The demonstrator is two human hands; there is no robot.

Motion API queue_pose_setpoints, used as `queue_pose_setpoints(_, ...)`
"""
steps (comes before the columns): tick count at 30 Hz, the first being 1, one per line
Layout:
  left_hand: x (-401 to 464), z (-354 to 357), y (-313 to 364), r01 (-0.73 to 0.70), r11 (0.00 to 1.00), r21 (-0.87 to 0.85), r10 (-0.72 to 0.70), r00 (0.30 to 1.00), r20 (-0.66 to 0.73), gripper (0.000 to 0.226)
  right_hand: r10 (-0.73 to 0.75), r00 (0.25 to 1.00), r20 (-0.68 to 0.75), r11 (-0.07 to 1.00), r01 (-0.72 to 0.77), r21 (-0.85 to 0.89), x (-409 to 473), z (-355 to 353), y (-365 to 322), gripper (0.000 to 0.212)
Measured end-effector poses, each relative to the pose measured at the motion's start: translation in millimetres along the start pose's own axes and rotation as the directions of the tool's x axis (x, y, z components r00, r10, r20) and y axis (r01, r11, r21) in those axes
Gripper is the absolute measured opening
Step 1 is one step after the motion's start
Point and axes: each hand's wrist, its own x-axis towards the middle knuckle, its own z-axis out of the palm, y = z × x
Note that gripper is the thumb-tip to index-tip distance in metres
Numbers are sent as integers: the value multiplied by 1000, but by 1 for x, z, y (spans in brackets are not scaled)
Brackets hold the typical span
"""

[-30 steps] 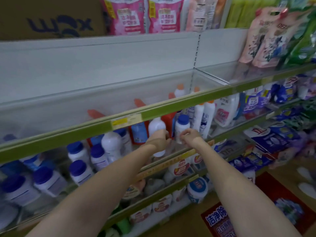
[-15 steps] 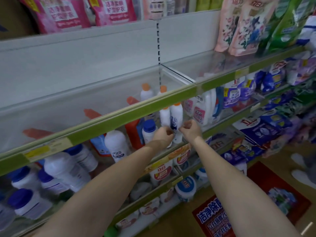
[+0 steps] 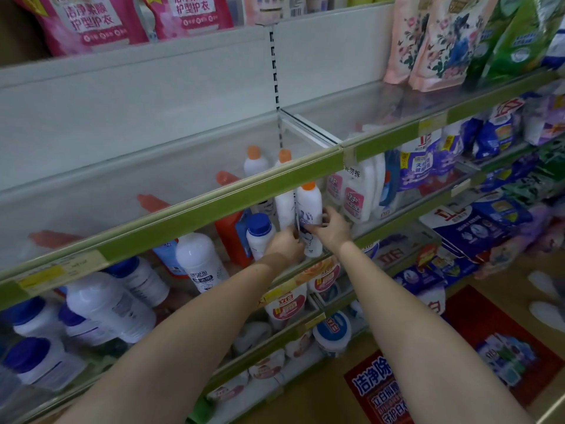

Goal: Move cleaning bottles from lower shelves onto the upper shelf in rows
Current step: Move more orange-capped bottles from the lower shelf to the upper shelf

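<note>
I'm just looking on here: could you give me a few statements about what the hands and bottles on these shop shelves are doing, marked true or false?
1. Both hands reach to the shelf under the glass upper shelf. True.
2. The right hand grips a white bottle with an orange cap. True.
3. That bottle already stands on the upper shelf. False: it is on the shelf below.
4. The left hand holds a pink pouch. False: it is at the white bottles.
</note>
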Motion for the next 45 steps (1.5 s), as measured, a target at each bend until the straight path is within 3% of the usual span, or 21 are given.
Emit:
queue_pose_setpoints(6,-16,-1,-11,-1,999,-40,2,1000,18,27,4,999,-47,999,-2,52,-18,2,4,45)
queue_pose_setpoints(11,-33,-5,-18,-2,996,-93,4,1000,19,31,43,997,-69,993,-35,117,-40,1,4,60)
queue_pose_setpoints(15,-52,-9,-27,-23,993,-117,27,999,29,32,18,997,-73,999,-15,39,-67,0,0,51)
queue_pose_setpoints(21,-105,-16,-62,-20,975,-221,44,994,103,32,53,996,73,997,-49,-55,-128,24,-8,47)
queue_pose_setpoints(24,-134,-24,-99,0,950,-313,44,990,134,53,52,987,152,998,-46,-39,-163,48,-15,43)
queue_pose_setpoints(28,-176,-40,-158,106,803,-586,25,977,211,67,39,963,268,999,-42,7,-214,85,-34,37)
queue_pose_setpoints(35,-269,-84,-237,108,749,-654,77,966,248,65,4,923,384,997,-32,66,-300,159,-55,50)
queue_pose_setpoints(39,-321,-94,-273,141,714,-686,64,962,265,62,41,912,408,991,-89,98,-338,195,-62,40)
queue_pose_setpoints(45,-369,-112,-312,218,668,-711,2,956,295,41,121,899,420,985,-160,58,-367,239,-73,39)
